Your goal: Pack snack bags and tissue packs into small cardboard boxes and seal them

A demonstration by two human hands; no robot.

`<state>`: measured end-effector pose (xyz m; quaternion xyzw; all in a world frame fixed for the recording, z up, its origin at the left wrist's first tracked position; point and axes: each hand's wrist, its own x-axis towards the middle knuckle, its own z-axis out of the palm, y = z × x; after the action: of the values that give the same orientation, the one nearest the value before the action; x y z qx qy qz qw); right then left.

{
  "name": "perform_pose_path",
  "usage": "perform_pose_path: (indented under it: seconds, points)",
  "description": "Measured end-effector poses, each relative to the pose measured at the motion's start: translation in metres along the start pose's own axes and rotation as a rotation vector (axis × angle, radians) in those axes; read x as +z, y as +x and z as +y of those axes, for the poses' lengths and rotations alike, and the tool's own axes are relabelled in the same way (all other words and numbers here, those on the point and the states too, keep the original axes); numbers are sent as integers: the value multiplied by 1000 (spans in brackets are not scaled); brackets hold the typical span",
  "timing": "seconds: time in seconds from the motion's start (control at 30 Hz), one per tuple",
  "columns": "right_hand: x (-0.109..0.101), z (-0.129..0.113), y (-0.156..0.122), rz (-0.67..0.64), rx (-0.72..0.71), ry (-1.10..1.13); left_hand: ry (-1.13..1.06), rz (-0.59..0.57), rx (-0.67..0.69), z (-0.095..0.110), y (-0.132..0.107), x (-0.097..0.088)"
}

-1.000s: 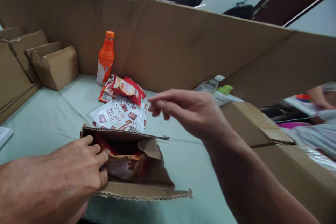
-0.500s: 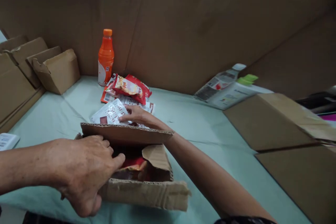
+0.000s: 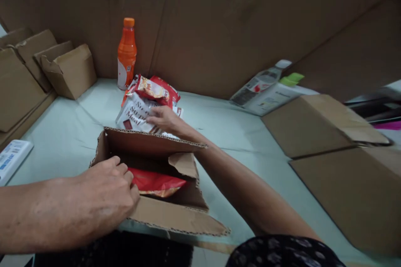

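Note:
An open cardboard box (image 3: pixel 175 217) sits at the table's near edge with a red snack packet (image 3: pixel 155 182) inside. My left hand (image 3: pixel 106 194) rests on the box's left side, fingers curled over the near wall beside the packet. My right hand (image 3: pixel 164 119) reaches past the far flap and grips a white packet (image 3: pixel 133 114), lifting it up on edge. Red snack packets (image 3: pixel 155 89) lie just behind the white one.
An orange bottle (image 3: pixel 126 54) stands at the back by the tall cardboard wall (image 3: pixel 219 29). Small folded boxes (image 3: pixel 67 69) are stacked at the left. Flat cardboard sheets (image 3: pixel 332 142) lie at the right, with a clear bottle and papers (image 3: pixel 266 87) behind them. A white device (image 3: pixel 12 156) lies far left.
My right hand came down from above the box onto the white packet and has tilted it up. The left hand slid back from inside the box to its near left edge.

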<state>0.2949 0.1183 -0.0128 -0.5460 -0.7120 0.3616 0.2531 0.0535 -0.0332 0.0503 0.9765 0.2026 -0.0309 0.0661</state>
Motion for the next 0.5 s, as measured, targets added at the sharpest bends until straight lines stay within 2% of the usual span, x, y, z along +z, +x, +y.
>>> perform_pose_path:
  seconds: [0.1,0.2,0.27,0.37,0.43,0.5]
  points:
    - [-32,-21,-34,180,-114,35,20,19,-3,0,-4,5]
    - [-66,-47,-82,475,-286,94,43,88,12,1,-6,10]
    - [-80,-62,-117,676,-395,100,84,120,11,3,-6,10]
    - [-79,-80,-159,899,-502,62,157,139,14,7,-5,6]
    - [-65,-85,-175,916,-499,-9,179,130,15,9,-5,3]
    - [-45,-85,-182,837,-511,-106,176,106,11,11,-6,1]
